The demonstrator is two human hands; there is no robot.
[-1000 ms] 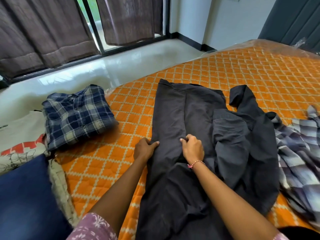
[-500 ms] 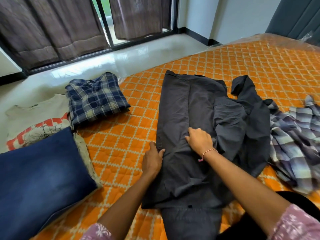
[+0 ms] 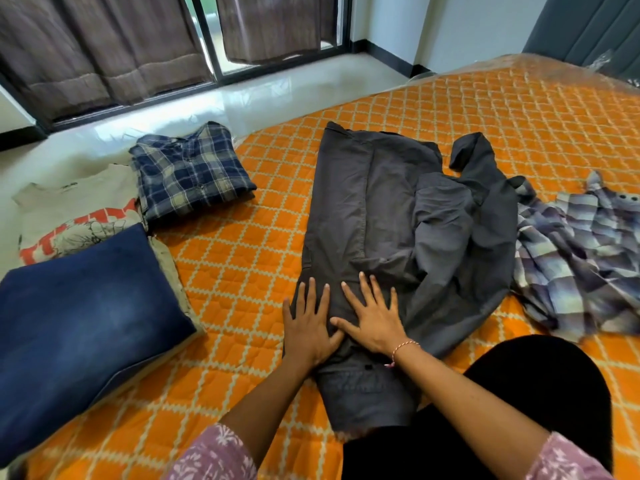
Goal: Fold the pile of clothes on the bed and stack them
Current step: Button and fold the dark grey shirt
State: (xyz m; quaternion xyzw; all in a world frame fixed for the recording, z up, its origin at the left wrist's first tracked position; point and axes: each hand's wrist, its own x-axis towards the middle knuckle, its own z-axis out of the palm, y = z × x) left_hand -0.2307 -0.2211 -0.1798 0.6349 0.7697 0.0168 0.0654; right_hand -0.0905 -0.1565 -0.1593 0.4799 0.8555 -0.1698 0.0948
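Working left to right across the orange quilted mattress: at the far left we are seeing a folded blue denim piece lying partly over a cream printed T-shirt, and just beyond them a folded navy plaid shirt is sitting near the bed's edge; these look like the finished items, laid beside each other, not yet in one stack. In the middle we are spreading the dark grey trousers lengthwise away from us, the waistband end lying nearest our lap. Our left hand is pressing flat on the trousers' left edge with fingers straight and spread, gripping nothing. Our right hand, a thread bracelet at its wrist, is lying flat just beside it, thumb touching the left hand, fingers likewise straight and holding nothing. We are judging this as the smoothing step ahead of a fold. To the right a rumpled dark grey garment is overlapping the trousers' right side; whether it is a shirt we cannot tell. Farther right a crumpled purple-grey plaid shirt is waiting unfolded. Next move, as we are reading it: the overlapping garment wants clearing off, the leg seams want lining up, then the far hem wants bringing toward the waistband. Roughly half the pile appears done.
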